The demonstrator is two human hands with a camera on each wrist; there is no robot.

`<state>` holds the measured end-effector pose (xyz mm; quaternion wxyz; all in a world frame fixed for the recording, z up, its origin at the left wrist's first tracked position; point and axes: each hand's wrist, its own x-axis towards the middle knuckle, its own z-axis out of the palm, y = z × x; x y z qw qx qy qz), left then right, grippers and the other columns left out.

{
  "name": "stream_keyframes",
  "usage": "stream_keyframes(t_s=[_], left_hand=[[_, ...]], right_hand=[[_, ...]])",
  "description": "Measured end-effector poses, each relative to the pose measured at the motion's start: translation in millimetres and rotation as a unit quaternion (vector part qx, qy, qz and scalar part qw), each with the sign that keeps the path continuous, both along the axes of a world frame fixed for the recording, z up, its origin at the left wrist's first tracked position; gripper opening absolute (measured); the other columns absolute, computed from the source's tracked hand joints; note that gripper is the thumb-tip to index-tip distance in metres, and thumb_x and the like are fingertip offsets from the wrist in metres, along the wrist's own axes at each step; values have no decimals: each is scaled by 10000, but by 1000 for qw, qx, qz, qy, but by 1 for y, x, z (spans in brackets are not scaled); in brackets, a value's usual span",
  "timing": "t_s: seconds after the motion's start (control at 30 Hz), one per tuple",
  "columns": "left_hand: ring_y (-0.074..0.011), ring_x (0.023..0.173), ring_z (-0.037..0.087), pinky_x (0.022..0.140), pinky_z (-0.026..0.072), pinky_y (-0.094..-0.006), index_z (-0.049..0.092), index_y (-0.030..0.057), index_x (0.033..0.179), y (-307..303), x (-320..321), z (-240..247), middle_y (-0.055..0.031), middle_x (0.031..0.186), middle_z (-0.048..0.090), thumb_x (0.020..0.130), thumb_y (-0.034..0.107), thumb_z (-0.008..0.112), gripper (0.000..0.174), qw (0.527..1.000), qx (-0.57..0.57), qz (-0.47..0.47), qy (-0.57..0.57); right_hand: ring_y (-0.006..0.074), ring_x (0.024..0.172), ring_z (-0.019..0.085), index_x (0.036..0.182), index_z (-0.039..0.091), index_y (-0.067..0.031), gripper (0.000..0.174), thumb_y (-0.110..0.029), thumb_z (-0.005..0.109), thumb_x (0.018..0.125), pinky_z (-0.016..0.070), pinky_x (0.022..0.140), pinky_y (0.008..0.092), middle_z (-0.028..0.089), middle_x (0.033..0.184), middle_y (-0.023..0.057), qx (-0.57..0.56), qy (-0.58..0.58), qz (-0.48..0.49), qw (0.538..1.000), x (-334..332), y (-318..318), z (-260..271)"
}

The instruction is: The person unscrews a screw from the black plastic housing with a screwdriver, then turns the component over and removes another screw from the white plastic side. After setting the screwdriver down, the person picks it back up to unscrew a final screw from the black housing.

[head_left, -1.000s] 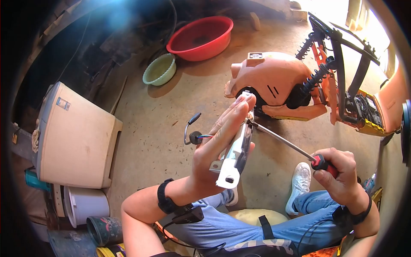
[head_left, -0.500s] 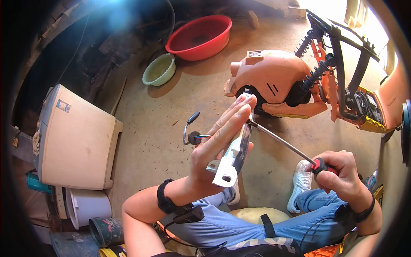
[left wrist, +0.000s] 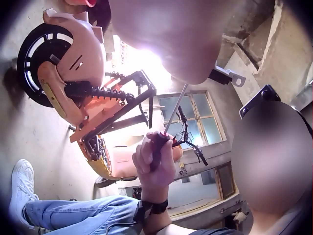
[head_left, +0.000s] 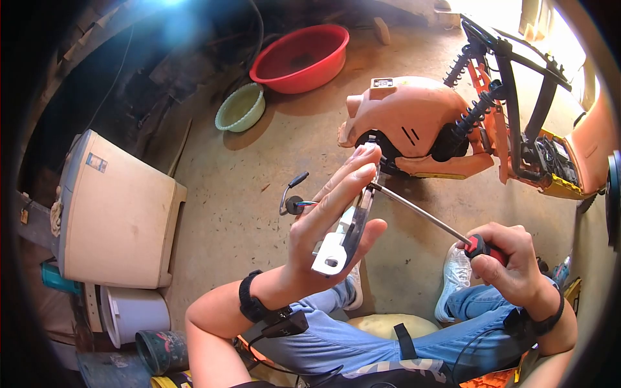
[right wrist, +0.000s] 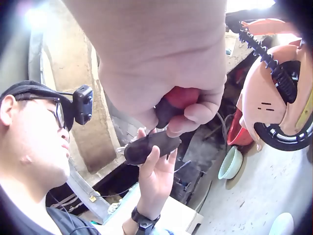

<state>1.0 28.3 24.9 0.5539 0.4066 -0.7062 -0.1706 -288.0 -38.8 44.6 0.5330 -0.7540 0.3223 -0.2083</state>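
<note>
My left hand (head_left: 310,236) holds a long, narrow part, white on one side and dark on the other, between fingers and thumb. A slotted white plate (head_left: 337,243) forms its lower end. In the right wrist view its dark, rounded face (right wrist: 151,148) shows. Coloured wires behind the hand lead to a round black plug (head_left: 295,205). My right hand (head_left: 508,258) grips the red-and-black handle of a screwdriver (head_left: 424,215). Its shaft runs up to the left, with the tip at the part's edge beside the left fingers. The left hand hides much of the part's upper half.
An orange scooter body (head_left: 414,116) with black shock absorbers stands ahead on the right. A red basin (head_left: 304,81) and a pale green bowl (head_left: 252,119) sit on the floor beyond. At the left are a cream cabinet (head_left: 119,213) and a white bucket (head_left: 139,313).
The held part has turned slightly, its slotted lower end shifting left and up, and the left thumb shows more. The right hand has shifted a little, with the screwdriver tip staying at the part.
</note>
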Motion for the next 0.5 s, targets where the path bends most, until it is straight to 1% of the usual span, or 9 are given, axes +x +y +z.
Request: stream_keyframes(t_s=[0.07,0.13,0.3,0.5], left_hand=[[-350,1388,438,1138,350,-434,478,-48,1400,-1,-1,0,-238,1446,492,822,-81,667,609,1000,-1,10,-8],[-347,1384,444,1136,355,-432,480,-47,1398,-1,-1,0,-238,1443,496,816,-90,663,612,1000,-2,19,-17],[-338,1369,466,1126,374,-427,476,-46,1403,-1,-3,-1,-234,1435,506,788,-140,634,642,1000,15,12,11],[-338,1369,466,1133,364,-432,461,-50,1415,1,-3,0,-236,1441,499,795,-137,633,649,999,26,9,16]], right_hand=[[59,552,473,971,663,6,300,-280,709,895,395,534,222,520,618,-12,5,0,-2,1000,0,1,1],[56,549,487,979,668,11,310,-285,707,896,404,537,213,529,614,-14,46,-11,0,999,0,2,2],[47,546,526,989,677,23,344,-309,701,902,422,532,204,554,608,-16,84,-13,7,996,-3,2,3],[35,533,551,997,682,28,351,-307,708,897,432,511,190,580,611,-19,139,-23,1,990,-3,3,4]])
